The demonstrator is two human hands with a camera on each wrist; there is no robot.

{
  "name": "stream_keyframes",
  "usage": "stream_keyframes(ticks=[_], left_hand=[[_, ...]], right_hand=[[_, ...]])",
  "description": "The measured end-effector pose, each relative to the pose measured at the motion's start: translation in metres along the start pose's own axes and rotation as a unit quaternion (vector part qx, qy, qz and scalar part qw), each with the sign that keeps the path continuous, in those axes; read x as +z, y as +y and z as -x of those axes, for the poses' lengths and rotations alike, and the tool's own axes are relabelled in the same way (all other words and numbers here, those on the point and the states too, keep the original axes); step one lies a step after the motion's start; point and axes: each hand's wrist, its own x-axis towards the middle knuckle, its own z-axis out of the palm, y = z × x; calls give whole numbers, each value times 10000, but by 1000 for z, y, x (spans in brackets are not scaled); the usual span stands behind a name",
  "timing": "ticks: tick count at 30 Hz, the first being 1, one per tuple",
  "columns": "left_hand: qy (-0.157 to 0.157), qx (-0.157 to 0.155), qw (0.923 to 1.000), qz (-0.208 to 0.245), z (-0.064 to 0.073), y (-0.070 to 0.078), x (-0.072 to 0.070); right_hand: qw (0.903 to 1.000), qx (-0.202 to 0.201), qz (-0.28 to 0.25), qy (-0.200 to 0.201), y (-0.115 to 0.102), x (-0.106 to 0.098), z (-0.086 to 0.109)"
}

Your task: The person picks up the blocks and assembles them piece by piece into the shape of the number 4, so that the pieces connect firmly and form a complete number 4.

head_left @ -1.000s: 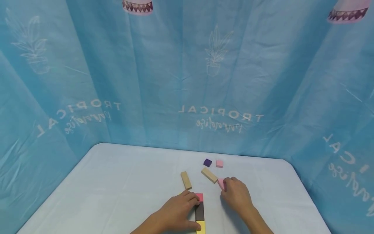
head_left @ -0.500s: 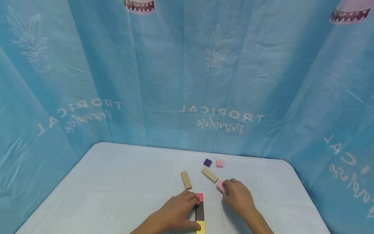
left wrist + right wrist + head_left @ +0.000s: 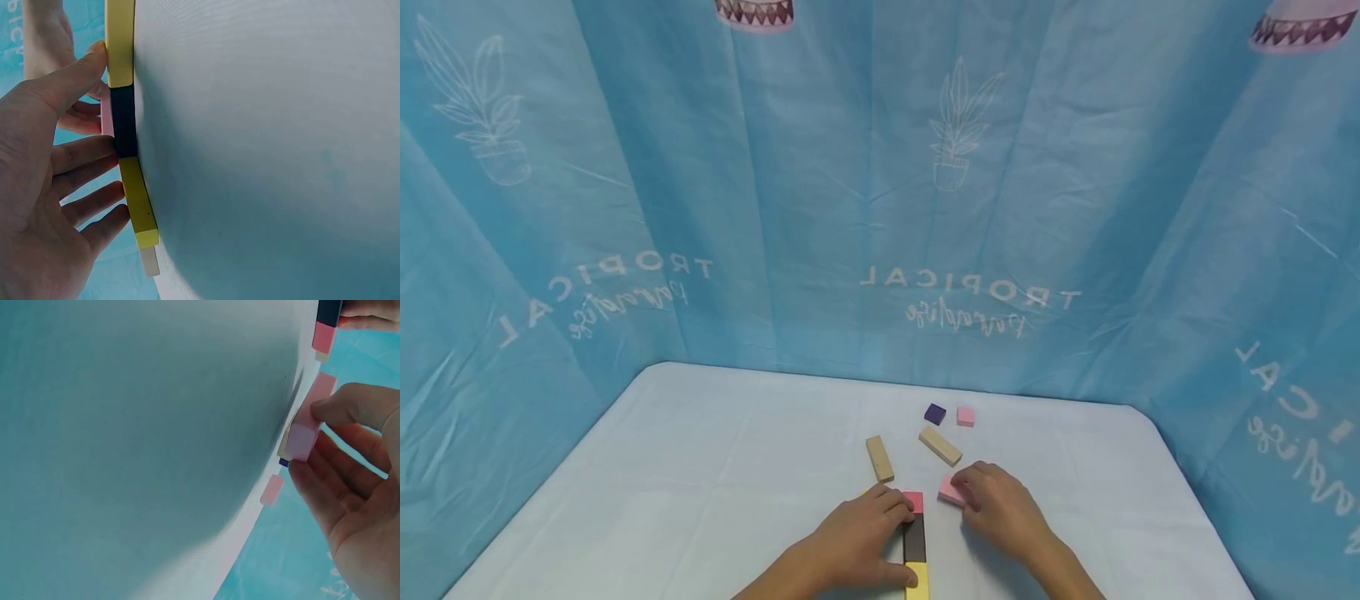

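A line of blocks lies on the table: a yellow block (image 3: 919, 592) nearest, then a black block (image 3: 914, 537), then a red block (image 3: 913, 501). My left hand (image 3: 861, 542) rests over it, thumb on the near yellow block, fingertips touching the far end. In the left wrist view those fingers look fairly straight, and another yellow block (image 3: 140, 203) lies beside their tips; the hand mostly hides it in the head view. To the right, my right hand (image 3: 1003, 512) pinches a pink block (image 3: 305, 425) between thumb and fingers, apart from the line.
Beyond the hands lie two plain wooden blocks, one on the left (image 3: 880, 459) and one on the right (image 3: 940, 446). A dark purple block (image 3: 935, 414) and a small pink block (image 3: 966, 416) sit farther back. Blue curtains (image 3: 820, 208) surround the white table (image 3: 700, 467).
My right hand has shifted slightly left with the pink block, which has turned and come closer to the line of blocks. The left hand stays in place.
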Motion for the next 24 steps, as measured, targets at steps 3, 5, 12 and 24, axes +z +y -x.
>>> stream_keyframes(ticks=[3,5,12,24], left_hand=[[61,48,10000,-20,0,-1,0],[85,69,9999,-15,1,-1,0],[242,196,9995,-96,2,-1,0],[69,13,10000,14,1,0,0]], right_hand=[[9995,-320,-68,41,0,0,1],[9987,-509,-82,61,0,1,2],[9957,-909,-89,-146,0,3,-1],[9919,-1176,-68,-473,-4,6,-4]])
